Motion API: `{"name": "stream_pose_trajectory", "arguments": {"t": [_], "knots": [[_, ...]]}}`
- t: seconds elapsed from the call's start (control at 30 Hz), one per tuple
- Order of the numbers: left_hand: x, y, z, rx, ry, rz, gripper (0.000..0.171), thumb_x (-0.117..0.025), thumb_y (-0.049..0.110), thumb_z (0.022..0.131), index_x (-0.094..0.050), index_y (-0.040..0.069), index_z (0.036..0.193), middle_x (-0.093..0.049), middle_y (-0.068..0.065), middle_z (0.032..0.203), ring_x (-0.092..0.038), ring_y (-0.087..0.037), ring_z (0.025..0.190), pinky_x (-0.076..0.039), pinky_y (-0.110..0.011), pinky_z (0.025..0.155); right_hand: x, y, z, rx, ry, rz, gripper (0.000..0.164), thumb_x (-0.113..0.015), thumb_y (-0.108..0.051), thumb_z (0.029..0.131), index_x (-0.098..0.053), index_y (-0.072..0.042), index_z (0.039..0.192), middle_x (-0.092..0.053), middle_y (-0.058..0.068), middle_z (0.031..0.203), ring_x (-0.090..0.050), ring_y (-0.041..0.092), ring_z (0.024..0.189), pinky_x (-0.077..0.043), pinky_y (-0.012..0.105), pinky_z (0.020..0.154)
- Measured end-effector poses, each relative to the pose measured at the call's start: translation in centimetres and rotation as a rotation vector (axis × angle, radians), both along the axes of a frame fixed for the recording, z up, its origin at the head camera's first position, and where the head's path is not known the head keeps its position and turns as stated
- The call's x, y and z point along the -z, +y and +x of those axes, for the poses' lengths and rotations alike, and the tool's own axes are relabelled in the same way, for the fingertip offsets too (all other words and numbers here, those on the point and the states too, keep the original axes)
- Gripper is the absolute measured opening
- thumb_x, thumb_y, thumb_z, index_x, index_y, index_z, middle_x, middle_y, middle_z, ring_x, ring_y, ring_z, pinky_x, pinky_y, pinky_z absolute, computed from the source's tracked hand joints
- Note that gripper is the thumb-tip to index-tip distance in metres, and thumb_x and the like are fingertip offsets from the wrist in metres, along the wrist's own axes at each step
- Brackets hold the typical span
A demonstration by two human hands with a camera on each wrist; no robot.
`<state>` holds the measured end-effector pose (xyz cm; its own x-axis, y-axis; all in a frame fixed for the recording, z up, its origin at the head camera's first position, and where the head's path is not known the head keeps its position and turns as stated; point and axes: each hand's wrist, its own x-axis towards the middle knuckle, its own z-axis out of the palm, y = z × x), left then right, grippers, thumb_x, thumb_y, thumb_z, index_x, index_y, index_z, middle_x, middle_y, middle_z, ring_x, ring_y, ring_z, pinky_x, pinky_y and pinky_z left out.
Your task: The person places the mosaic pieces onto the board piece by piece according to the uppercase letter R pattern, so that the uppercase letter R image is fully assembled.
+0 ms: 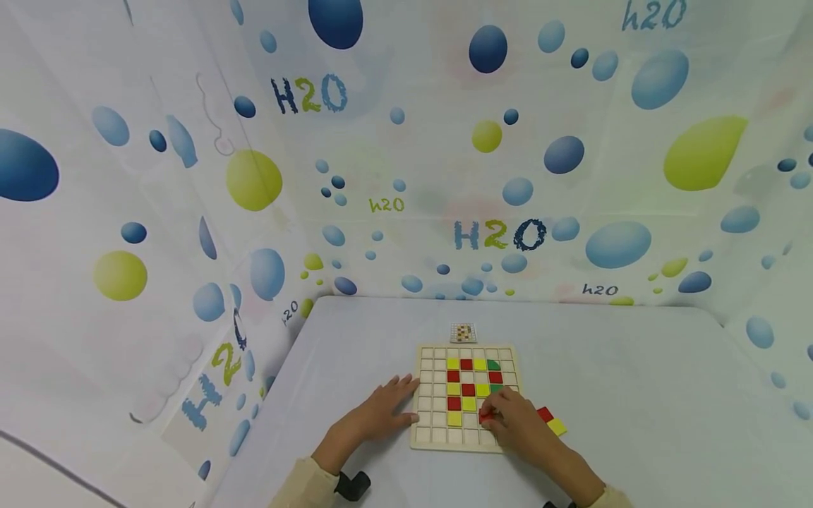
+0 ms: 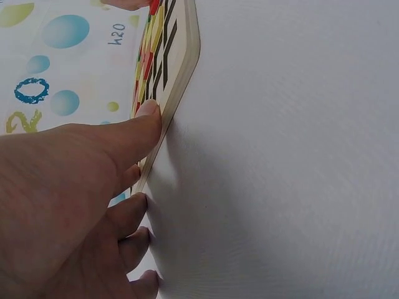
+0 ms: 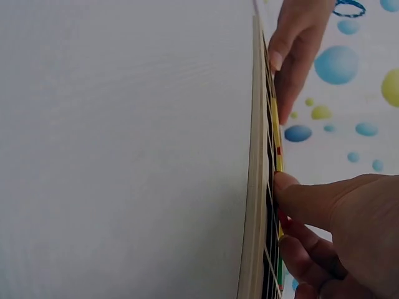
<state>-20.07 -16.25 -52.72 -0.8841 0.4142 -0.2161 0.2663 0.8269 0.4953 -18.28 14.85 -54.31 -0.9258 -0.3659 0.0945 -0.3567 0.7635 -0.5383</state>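
Note:
A wooden grid board (image 1: 425, 423) lies on the white table, with red, yellow and green tiles set in several of its squares. Over its lower right part my right hand (image 1: 522, 427) pinches a red tile (image 1: 485, 416) between thumb and fingers; the right wrist view shows the fingertips (image 3: 288, 187) close to the board's surface. My left hand (image 1: 383, 410) rests against the board's left edge, fingers spread. In the left wrist view its thumb (image 2: 140, 128) touches the board's rim. The right hand hides some squares beneath it.
A small pattern card (image 1: 463, 333) lies just beyond the board's far edge. To the right of the board, partly behind my right hand, are a loose red tile (image 1: 545, 414) and a yellow tile (image 1: 557, 427). A dotted, bubble-printed curtain (image 1: 432, 169) hangs behind the table.

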Motion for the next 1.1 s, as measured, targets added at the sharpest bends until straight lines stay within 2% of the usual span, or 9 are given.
{"name": "stream_pose_trajectory", "arguments": {"t": [0.1, 0.27, 0.53, 0.63, 0.77, 0.9, 1.0, 1.1], "knots": [[0.0, 0.0, 0.0, -0.001, 0.0, -0.009, 0.078, -0.069, 0.044, 0.102, -0.036, 0.016, 0.166, -0.034, -0.011, 0.172, -0.025, -0.039, 0.16, -0.023, -0.064, 0.128, -0.2, 0.1, 0.1, -0.033, 0.013, 0.002, 0.017, -0.085, -0.023, 0.091, -0.069, -0.029, 0.097, -0.057, -0.017, 0.097, -0.049, 0.007, 0.091, -0.049, 0.031, 0.083], [-0.1, 0.0, 0.1, -0.005, -0.001, -0.015, 0.077, -0.069, 0.044, 0.102, -0.036, 0.016, 0.166, -0.033, -0.011, 0.172, -0.026, -0.039, 0.16, -0.023, -0.064, 0.128, -0.4, 0.4, 0.2, -0.107, 0.023, 0.003, 0.013, -0.082, -0.021, 0.093, -0.072, -0.025, 0.101, -0.057, -0.015, 0.1, -0.049, 0.007, 0.093, -0.053, 0.026, 0.082], [0.2, 0.0, 0.0, 0.002, 0.003, -0.019, 0.077, -0.067, 0.046, 0.103, -0.034, 0.017, 0.166, -0.032, -0.01, 0.173, -0.025, -0.039, 0.161, -0.023, -0.063, 0.128, -0.5, 0.7, 0.4, -0.123, 0.027, 0.0, 0.012, -0.081, -0.018, 0.095, -0.073, -0.022, 0.104, -0.057, -0.013, 0.103, -0.051, 0.007, 0.093, -0.052, 0.025, 0.08], [0.3, 0.0, -0.1, 0.004, 0.006, -0.017, 0.077, -0.067, 0.046, 0.103, -0.034, 0.017, 0.167, -0.032, -0.01, 0.173, -0.025, -0.039, 0.161, -0.023, -0.063, 0.128, -0.7, 0.9, 0.6, -0.078, 0.014, 0.018, 0.015, -0.083, -0.021, 0.093, -0.073, -0.025, 0.104, -0.057, -0.013, 0.104, -0.052, 0.007, 0.097, -0.055, 0.027, 0.084], [0.3, -0.1, -0.2, 0.006, 0.004, -0.011, 0.078, -0.068, 0.046, 0.102, -0.035, 0.017, 0.166, -0.032, -0.01, 0.173, -0.025, -0.039, 0.16, -0.023, -0.064, 0.128, -1.0, 1.9, 0.6, 0.042, -0.071, 0.042, 0.022, -0.085, -0.025, 0.091, -0.07, -0.028, 0.106, -0.057, -0.013, 0.107, -0.053, 0.009, 0.102, -0.057, 0.033, 0.09], [0.3, -0.1, -0.1, 0.007, 0.005, -0.01, 0.078, -0.068, 0.046, 0.102, -0.035, 0.016, 0.166, -0.033, -0.011, 0.172, -0.025, -0.039, 0.16, -0.023, -0.064, 0.127, -1.4, 4.0, 0.0, 0.13, -0.116, 0.042, 0.031, -0.087, -0.023, 0.089, -0.068, -0.021, 0.113, -0.06, -0.004, 0.11, -0.056, 0.015, 0.1, -0.056, 0.04, 0.088], [0.3, -0.1, -0.1, 0.01, 0.007, -0.013, 0.078, -0.067, 0.047, 0.102, -0.035, 0.016, 0.166, -0.032, -0.01, 0.172, -0.025, -0.039, 0.161, -0.023, -0.064, 0.128, -1.3, 5.9, -0.4, 0.181, -0.099, 0.08, 0.038, -0.088, -0.024, 0.087, -0.067, -0.014, 0.117, -0.062, 0.004, 0.112, -0.059, 0.02, 0.101, -0.055, 0.045, 0.086], [0.3, -0.2, -0.1, 0.011, 0.01, -0.014, 0.078, -0.067, 0.046, 0.102, -0.035, 0.016, 0.166, -0.032, -0.011, 0.172, -0.025, -0.039, 0.16, -0.023, -0.064, 0.127, -0.9, 7.3, -1.0, 0.213, -0.1, 0.123, 0.037, -0.088, -0.023, 0.087, -0.067, -0.01, 0.115, -0.062, 0.006, 0.107, -0.058, 0.022, 0.097, -0.054, 0.046, 0.082]]}}
